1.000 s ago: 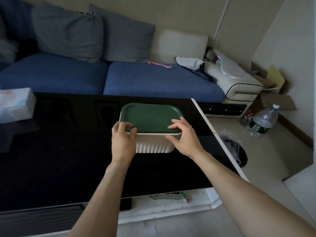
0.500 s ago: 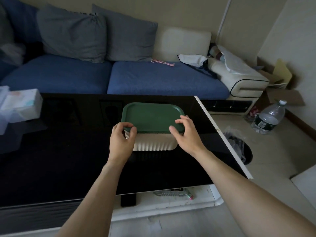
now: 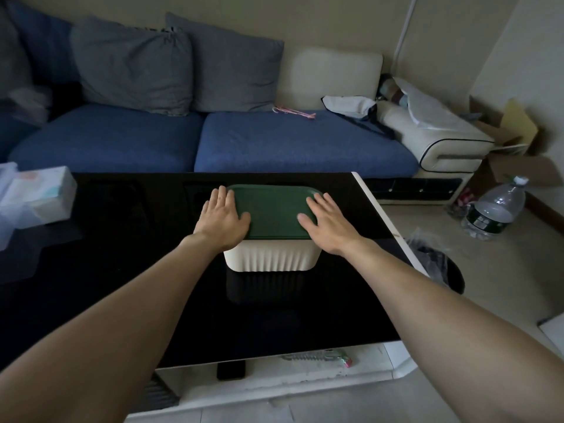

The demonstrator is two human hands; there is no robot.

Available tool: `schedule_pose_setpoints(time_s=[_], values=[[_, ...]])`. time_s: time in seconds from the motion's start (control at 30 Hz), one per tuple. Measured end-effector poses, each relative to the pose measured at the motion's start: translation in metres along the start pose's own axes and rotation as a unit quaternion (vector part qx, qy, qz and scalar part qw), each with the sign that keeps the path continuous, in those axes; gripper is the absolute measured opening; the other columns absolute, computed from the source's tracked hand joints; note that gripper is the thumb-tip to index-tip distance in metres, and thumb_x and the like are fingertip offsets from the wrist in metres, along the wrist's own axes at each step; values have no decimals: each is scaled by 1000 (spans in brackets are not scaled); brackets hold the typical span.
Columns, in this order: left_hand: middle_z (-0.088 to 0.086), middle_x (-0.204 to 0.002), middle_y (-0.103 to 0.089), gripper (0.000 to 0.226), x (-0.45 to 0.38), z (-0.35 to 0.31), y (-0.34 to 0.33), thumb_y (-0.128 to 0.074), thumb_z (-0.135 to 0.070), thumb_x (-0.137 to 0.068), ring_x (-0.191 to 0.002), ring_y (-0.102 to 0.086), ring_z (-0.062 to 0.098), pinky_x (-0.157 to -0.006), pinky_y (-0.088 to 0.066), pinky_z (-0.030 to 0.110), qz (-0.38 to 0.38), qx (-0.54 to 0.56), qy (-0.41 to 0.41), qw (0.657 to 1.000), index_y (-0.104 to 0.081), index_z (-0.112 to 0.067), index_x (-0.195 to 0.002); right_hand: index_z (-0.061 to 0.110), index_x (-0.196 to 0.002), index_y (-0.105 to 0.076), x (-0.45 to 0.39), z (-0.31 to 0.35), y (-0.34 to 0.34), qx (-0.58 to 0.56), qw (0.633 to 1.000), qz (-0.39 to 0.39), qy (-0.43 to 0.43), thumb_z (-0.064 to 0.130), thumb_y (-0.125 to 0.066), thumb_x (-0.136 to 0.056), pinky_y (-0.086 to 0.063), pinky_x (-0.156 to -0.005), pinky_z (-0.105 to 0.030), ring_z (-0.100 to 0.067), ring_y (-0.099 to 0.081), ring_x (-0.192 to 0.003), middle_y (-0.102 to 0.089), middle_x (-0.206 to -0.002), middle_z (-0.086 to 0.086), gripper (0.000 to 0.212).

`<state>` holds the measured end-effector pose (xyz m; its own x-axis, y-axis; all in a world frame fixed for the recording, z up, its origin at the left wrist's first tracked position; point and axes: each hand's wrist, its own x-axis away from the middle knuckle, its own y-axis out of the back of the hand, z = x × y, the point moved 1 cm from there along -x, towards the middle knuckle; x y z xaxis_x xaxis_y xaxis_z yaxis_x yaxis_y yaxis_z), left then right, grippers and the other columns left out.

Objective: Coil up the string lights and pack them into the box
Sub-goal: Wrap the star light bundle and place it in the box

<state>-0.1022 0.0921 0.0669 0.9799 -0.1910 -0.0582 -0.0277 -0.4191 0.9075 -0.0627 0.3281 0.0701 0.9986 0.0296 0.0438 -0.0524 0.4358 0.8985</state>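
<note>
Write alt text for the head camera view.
Left hand and right hand press flat on the dark green plastic lid of a cream ribbed box on a glossy black table, blue sofa behind.

Cream ribbed box [image 3: 271,257] upright on black table, green lid [image 3: 273,213] on.

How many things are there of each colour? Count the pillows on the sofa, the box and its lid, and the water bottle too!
Grey: 2, pillow and pillow
Cream: 2, pillow and box
Green: 1, lid
Clear: 1, water bottle
Total: 6
</note>
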Motion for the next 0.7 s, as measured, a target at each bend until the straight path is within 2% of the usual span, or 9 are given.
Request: schedule_pose_setpoints(time_s=[0.1, 0.17, 0.3, 0.4, 0.53, 0.63, 0.7], values=[[17, -164, 4, 77, -14, 1, -4, -34, -44, -99, -152, 7, 28, -124, -2, 39, 5, 1, 7, 1000, -5, -1, -155, 19, -161, -14, -19, -5, 0, 30, 1000, -9, 0, 61, -35, -102, -3, -126, -38, -11, 11, -154, -1, -170, 3, 76], [16, -164, 4, 77, -22, -1, -4, -34, -45, -99, -152, 8, 27, -124, -1, 39, 1, -1, 11, 1000, -1, -4, -156, 20, -161, -15, -30, -6, 2, 51, 999, -16, 2, 63, -36, -100, -6, -126, -39, -10, 9, -155, -3, -170, 4, 77], [14, -164, 5, 74, -42, -7, -6, -32, -45, -99, -152, 9, 28, -123, -6, 42, 2, -23, 13, 1000, 8, -23, -157, 23, -161, -14, -56, -13, 7, 82, 997, -2, 0, 65, -32, -100, -10, -126, -44, -11, 7, -155, -3, -169, 6, 77], [15, -164, 6, 72, -61, -11, -8, -29, -46, -98, -151, 9, 29, -121, -10, 45, 12, -40, 16, 999, 7, -27, -157, 24, -161, -12, -78, -16, 14, 111, 994, 13, -7, 67, -29, -99, -8, -125, -51, -11, 8, -155, -1, -169, 7, 77], [12, -165, 5, 75, -72, -10, -9, -32, -49, -96, -152, 9, 27, -119, -16, 46, 16, -37, 33, 999, 6, -30, -157, 24, -162, -8, -90, -16, 17, 134, 990, 39, -12, 66, -26, -101, -3, -123, -54, -12, 11, -155, 5, -169, 7, 76], [11, -165, 2, 81, -74, -8, -8, -37, -54, -95, -152, 6, 26, -122, -8, 46, 20, -21, 31, 999, 6, -26, -157, 22, -162, -4, -88, -14, 16, 147, 988, 45, -20, 63, -20, -102, 0, -124, -54, -13, 12, -155, 7, -169, 6, 73], [7, -166, 4, 79, -73, -8, -3, -35, -54, -96, -152, 8, 22, -122, 2, 50, 29, 8, 46, 999, 7, -26, -157, 19, -162, -7, -80, -11, 13, 153, 987, 17, -36, 58, -14, -104, -1, -124, -54, -16, 8, -155, 2, -170, 3, 70]])
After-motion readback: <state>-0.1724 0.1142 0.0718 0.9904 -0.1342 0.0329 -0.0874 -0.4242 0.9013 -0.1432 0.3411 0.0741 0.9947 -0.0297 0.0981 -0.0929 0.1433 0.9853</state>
